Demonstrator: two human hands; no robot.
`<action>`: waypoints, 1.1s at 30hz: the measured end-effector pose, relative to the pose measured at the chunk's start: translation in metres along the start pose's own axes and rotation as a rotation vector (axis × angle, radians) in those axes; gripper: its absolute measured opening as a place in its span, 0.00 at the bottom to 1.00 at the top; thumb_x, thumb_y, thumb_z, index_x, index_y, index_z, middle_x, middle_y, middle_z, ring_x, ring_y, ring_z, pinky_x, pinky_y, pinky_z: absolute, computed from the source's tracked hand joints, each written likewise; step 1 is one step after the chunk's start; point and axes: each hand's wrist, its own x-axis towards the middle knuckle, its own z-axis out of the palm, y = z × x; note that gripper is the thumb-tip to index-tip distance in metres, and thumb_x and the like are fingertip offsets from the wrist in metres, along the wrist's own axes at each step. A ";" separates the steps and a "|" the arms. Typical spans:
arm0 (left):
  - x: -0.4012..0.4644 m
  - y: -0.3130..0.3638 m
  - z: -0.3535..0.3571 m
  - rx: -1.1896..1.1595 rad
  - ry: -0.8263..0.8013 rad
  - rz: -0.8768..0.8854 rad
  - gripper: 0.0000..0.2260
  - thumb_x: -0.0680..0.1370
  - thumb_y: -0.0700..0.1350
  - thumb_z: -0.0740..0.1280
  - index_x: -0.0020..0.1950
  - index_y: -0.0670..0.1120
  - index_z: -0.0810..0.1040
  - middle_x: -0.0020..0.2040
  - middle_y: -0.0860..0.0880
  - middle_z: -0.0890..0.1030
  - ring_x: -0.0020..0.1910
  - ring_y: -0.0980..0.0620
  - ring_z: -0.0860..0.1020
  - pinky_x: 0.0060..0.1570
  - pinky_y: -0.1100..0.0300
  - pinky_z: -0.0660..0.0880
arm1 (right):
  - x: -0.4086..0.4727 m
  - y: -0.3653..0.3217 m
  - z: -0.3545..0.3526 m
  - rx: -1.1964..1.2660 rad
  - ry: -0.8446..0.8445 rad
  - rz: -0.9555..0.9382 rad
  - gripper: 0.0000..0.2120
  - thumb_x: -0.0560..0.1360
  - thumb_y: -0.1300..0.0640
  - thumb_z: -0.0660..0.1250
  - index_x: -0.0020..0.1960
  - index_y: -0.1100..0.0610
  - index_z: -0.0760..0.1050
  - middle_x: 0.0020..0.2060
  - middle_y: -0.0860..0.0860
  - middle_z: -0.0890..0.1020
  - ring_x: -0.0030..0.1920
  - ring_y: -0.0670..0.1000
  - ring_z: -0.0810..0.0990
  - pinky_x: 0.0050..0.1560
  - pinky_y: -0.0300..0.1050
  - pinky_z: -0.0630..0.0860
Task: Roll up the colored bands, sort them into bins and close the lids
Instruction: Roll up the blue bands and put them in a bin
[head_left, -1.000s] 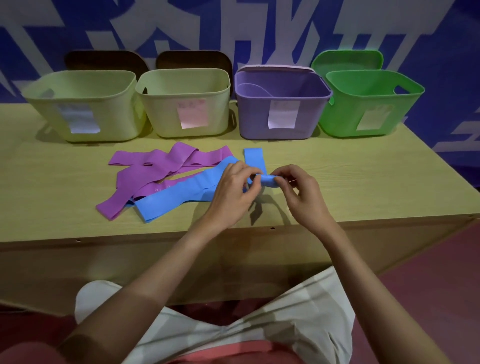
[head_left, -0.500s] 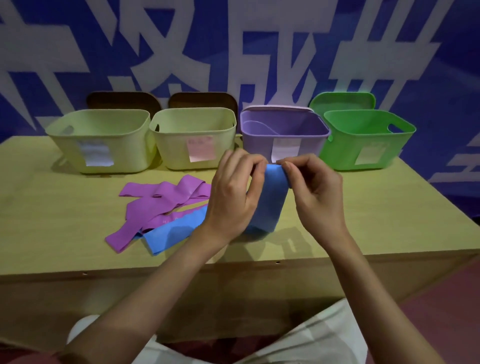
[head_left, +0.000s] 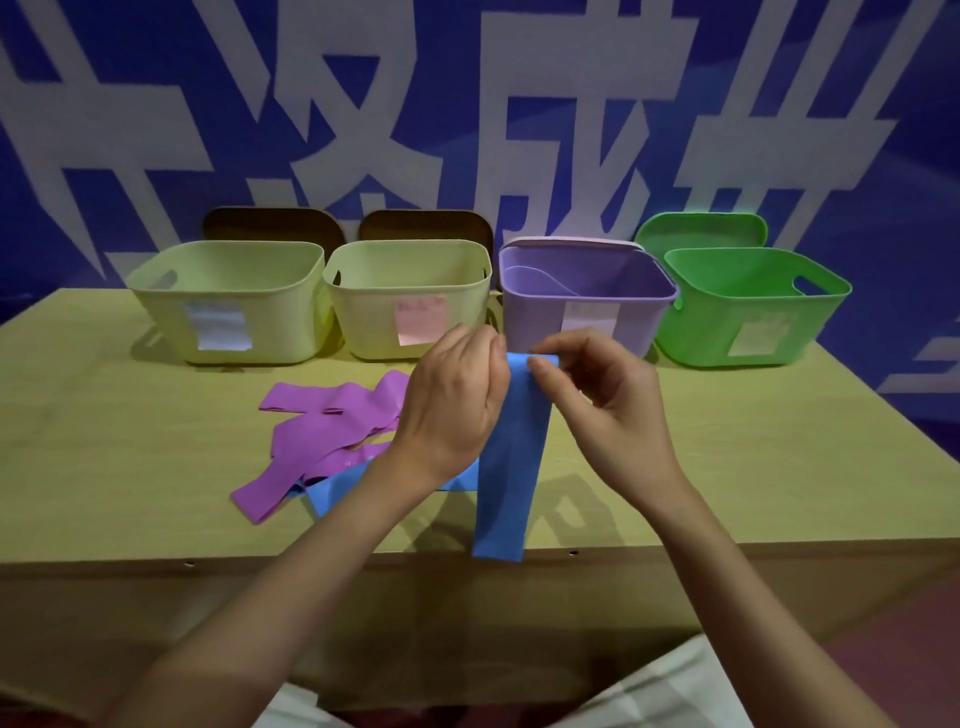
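Observation:
A blue band (head_left: 511, 457) hangs straight down above the table's front edge, unrolled. My left hand (head_left: 452, 400) and my right hand (head_left: 597, 395) both pinch its top end, side by side. Another blue band (head_left: 337, 486) lies flat on the table, partly under my left wrist. Purple bands (head_left: 322, 436) lie in a loose pile to the left. Behind stand open bins: two pale yellow-green ones (head_left: 228, 301) (head_left: 410, 296), a purple bin (head_left: 587, 301) and a green bin (head_left: 753, 306).
The wooden table (head_left: 753, 447) stretches right of my hands. Brown lids (head_left: 272, 224) (head_left: 426, 223) lean behind the pale bins, a green lid (head_left: 701, 231) behind the green bin, and a pale lid (head_left: 571, 241) behind the purple bin. Each bin carries a paper label.
Both hands have lifted the blue band's end off the table. The small roll has come undone and the band now hangs full length.

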 end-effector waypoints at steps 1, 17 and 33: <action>-0.001 -0.001 -0.002 -0.036 -0.014 -0.040 0.15 0.82 0.41 0.51 0.35 0.43 0.65 0.30 0.47 0.66 0.32 0.53 0.59 0.34 0.59 0.56 | -0.001 0.001 0.002 -0.003 -0.011 -0.004 0.05 0.75 0.62 0.69 0.48 0.53 0.77 0.35 0.50 0.78 0.35 0.49 0.74 0.39 0.43 0.74; -0.008 -0.028 -0.023 0.126 0.083 -0.002 0.20 0.84 0.44 0.50 0.34 0.40 0.69 0.29 0.44 0.68 0.32 0.49 0.62 0.36 0.61 0.53 | 0.004 -0.003 0.032 0.318 -0.014 0.507 0.07 0.72 0.60 0.73 0.45 0.65 0.81 0.33 0.58 0.80 0.32 0.47 0.72 0.37 0.40 0.70; -0.013 -0.018 -0.026 -0.209 -0.101 -0.533 0.23 0.83 0.44 0.56 0.28 0.51 0.57 0.23 0.55 0.59 0.24 0.57 0.65 0.25 0.65 0.57 | 0.000 0.001 0.043 0.058 0.000 0.086 0.07 0.72 0.65 0.73 0.47 0.54 0.83 0.42 0.52 0.84 0.41 0.48 0.83 0.44 0.42 0.80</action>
